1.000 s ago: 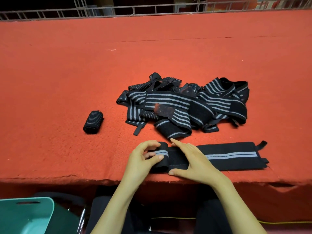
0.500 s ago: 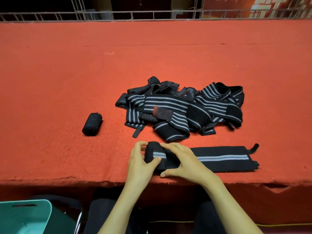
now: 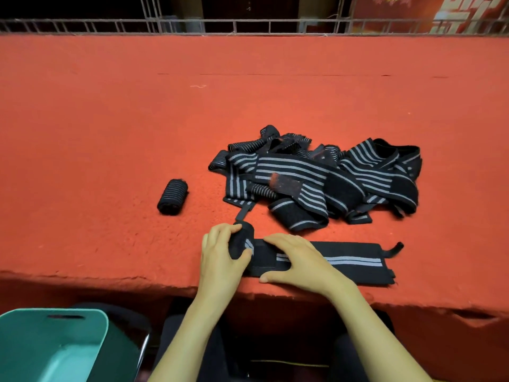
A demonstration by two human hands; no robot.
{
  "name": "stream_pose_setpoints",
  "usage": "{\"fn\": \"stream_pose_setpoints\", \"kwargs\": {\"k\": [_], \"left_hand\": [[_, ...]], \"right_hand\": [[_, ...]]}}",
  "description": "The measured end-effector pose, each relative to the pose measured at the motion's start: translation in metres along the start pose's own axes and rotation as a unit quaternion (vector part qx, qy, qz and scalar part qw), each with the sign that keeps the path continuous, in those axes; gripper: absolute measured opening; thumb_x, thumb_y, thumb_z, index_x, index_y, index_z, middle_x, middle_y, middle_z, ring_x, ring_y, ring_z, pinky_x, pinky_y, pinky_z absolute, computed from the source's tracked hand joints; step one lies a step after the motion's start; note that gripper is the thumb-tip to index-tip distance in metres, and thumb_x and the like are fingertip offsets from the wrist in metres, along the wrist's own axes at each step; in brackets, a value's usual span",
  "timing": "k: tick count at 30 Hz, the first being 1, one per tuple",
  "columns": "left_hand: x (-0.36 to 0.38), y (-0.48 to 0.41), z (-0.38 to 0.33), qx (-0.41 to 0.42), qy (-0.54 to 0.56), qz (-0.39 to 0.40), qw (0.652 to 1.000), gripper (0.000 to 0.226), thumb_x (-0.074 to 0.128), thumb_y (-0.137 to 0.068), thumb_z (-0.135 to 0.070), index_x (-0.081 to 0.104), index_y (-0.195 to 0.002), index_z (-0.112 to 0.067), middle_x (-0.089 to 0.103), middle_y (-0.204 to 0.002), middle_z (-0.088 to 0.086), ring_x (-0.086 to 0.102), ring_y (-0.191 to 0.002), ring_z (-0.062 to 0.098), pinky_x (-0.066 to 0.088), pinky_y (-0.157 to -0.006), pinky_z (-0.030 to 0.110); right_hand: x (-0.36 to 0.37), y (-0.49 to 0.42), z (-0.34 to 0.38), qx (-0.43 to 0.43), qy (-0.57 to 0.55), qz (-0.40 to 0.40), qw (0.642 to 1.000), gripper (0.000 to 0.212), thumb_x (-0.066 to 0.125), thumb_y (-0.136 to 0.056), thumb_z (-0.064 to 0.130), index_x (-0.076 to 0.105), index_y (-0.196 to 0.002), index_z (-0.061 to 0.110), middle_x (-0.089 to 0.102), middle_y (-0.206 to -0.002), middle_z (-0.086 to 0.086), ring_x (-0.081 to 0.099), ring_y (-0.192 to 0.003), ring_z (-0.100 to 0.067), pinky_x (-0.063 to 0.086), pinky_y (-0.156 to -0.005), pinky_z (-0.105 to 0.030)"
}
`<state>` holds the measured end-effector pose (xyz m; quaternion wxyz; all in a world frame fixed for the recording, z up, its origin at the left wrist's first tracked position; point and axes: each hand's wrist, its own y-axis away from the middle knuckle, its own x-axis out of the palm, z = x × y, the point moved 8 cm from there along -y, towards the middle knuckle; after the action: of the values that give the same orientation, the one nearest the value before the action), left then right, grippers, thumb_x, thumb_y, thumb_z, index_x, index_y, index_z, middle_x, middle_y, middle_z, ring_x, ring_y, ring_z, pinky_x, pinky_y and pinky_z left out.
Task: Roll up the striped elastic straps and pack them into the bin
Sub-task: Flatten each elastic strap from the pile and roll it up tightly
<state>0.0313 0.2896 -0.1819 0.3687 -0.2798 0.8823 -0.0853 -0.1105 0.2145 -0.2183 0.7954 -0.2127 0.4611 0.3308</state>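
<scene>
I judge the strap [image 3: 358,261] to be light, soft and springy, so its coil will loosen unless it is gripped across the full width. It lies flat on the worktop [image 3: 110,119], just in front of the pile [image 3: 316,177] of loose straps. The left hand [image 3: 220,255] has its fingers curled round the rolled end. The right hand [image 3: 300,260] lies flat, fingers straight, pressing the unrolled length. A finished roll [image 3: 173,197] sits left of the pile. Room to move lies behind and left of the pile. In front of it the worktop's edge is close, and the bin [image 3: 55,343] waits below, front-left, well apart.
</scene>
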Motion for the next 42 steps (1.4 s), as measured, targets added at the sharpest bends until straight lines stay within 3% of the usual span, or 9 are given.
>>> {"fn": "stream_pose_setpoints", "kwargs": {"k": [7,11,14,18,23,26,28,33,42], "left_hand": [[0.023,0.012,-0.028,0.077,0.006,0.039,0.996,0.042,0.075,-0.075,-0.025,0.065,-0.116,-0.021,0.052,-0.123,-0.010,0.031,-0.110,0.002,0.014,-0.098,0.000],[0.039,0.018,-0.047,0.085,0.046,0.093,0.991,0.041,0.055,-0.081,-0.048,0.068,-0.110,-0.022,0.054,-0.122,-0.018,0.039,-0.114,0.000,0.019,-0.098,0.001],[0.040,0.019,-0.053,0.067,0.100,0.097,0.988,0.023,0.054,-0.091,-0.022,0.068,-0.109,-0.019,0.061,-0.115,-0.015,0.048,-0.108,-0.010,0.027,-0.093,0.001],[0.036,0.015,-0.040,0.003,0.180,0.092,0.979,0.036,0.062,-0.082,0.006,0.064,-0.099,-0.026,0.057,-0.110,-0.013,0.055,-0.104,-0.001,0.044,-0.080,0.008],[0.042,0.017,-0.015,-0.101,0.148,0.122,0.976,0.045,0.079,-0.073,-0.019,0.053,-0.108,-0.033,0.049,-0.115,-0.009,0.049,-0.103,0.006,0.039,-0.077,0.010],[0.049,0.016,-0.010,-0.133,0.185,0.160,0.960,0.051,0.080,-0.071,-0.028,0.049,-0.109,-0.041,0.052,-0.120,-0.005,0.057,-0.104,0.011,0.050,-0.088,0.029],[0.053,0.016,-0.010,-0.147,0.188,0.187,0.953,0.052,0.080,-0.071,-0.031,0.046,-0.107,-0.047,0.055,-0.118,-0.004,0.062,-0.099,0.014,0.052,-0.088,0.040],[0.057,0.011,-0.015,-0.128,0.153,0.188,0.962,0.053,0.075,-0.061,-0.047,0.043,-0.102,-0.054,0.054,-0.114,-0.009,0.060,-0.101,0.017,0.051,-0.089,0.044],[0.028,0.005,0.001,-0.132,0.189,0.115,0.966,0.048,0.078,-0.066,-0.029,0.051,-0.102,-0.048,0.055,-0.116,-0.005,0.059,-0.101,0.018,0.052,-0.086,0.040]], "right_hand": [[-0.020,0.034,-0.038,0.054,-0.043,-0.032,0.997,0.087,0.070,-0.065,0.067,0.040,-0.140,0.034,0.038,-0.143,0.021,0.023,-0.123,0.013,0.016,-0.118,-0.033],[-0.021,0.037,-0.040,0.051,-0.045,-0.039,0.997,0.090,0.067,-0.063,0.070,0.041,-0.140,0.032,0.039,-0.142,0.019,0.024,-0.124,0.012,0.017,-0.118,-0.035],[-0.020,0.038,-0.043,0.056,-0.048,-0.035,0.997,0.098,0.061,-0.058,0.078,0.037,-0.142,0.034,0.038,-0.143,0.019,0.026,-0.129,0.008,0.017,-0.118,-0.035],[-0.021,0.043,-0.047,0.080,-0.069,-0.034,0.994,0.102,0.070,-0.063,0.071,0.024,-0.148,0.038,0.030,-0.148,0.020,0.017,-0.139,0.000,0.007,-0.118,-0.024],[-0.023,0.045,-0.040,0.059,-0.074,-0.030,0.995,0.103,0.071,-0.063,0.070,0.017,-0.147,0.045,0.034,-0.148,0.019,0.024,-0.136,-0.001,0.016,-0.119,-0.033],[-0.027,0.042,-0.036,0.058,-0.105,-0.017,0.993,0.103,0.073,-0.062,0.068,0.016,-0.146,0.051,0.036,-0.145,0.020,0.027,-0.132,0.000,0.022,-0.114,-0.029],[-0.029,0.040,-0.034,0.055,-0.108,-0.008,0.993,0.100,0.075,-0.065,0.063,0.018,-0.146,0.050,0.037,-0.144,0.019,0.028,-0.130,0.000,0.021,-0.113,-0.028],[-0.026,0.040,-0.034,0.064,-0.102,0.002,0.993,0.093,0.074,-0.071,0.057,0.021,-0.147,0.046,0.035,-0.145,0.016,0.024,-0.123,0.004,0.017,-0.116,-0.030],[-0.017,0.022,-0.014,0.024,-0.030,0.036,0.999,0.102,0.077,-0.067,0.057,0.020,-0.150,0.037,0.032,-0.151,0.014,0.023,-0.139,-0.007,0.016,-0.115,-0.026]]}}
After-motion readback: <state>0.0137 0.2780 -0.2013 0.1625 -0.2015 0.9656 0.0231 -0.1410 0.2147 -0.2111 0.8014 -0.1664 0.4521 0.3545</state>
